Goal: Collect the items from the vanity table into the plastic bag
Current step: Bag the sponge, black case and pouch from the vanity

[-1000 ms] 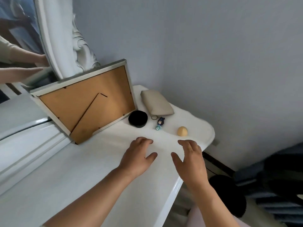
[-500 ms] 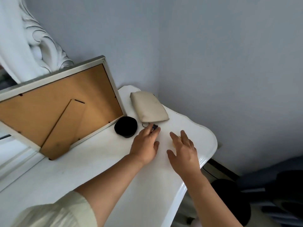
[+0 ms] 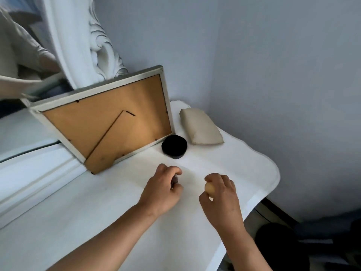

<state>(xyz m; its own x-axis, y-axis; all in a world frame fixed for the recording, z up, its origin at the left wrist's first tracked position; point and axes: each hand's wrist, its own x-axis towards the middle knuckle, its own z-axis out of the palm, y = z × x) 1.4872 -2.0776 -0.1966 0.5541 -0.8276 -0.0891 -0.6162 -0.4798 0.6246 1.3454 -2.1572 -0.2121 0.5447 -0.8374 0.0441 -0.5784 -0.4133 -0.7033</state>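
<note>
- counter [image 3: 244,163]: plain glossy white
- pouch [image 3: 201,127]: plain beige
- round case [image 3: 174,146]: solid black
- picture frame [image 3: 109,122]: silver edge, tan-brown backing
- small ball [image 3: 209,188]: pale yellow
- wall [image 3: 273,65]: flat grey-blue
- mirror frame [image 3: 101,47]: white, carved scrolls

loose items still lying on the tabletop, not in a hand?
2: black puck by the frame's corner; beige pouch by the wall. The frame may hide others.

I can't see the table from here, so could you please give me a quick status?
Left hand shut on a small dark trinket. Right hand shut on a yellow ball. Black round case and beige pouch on table. No bag visible.
</note>
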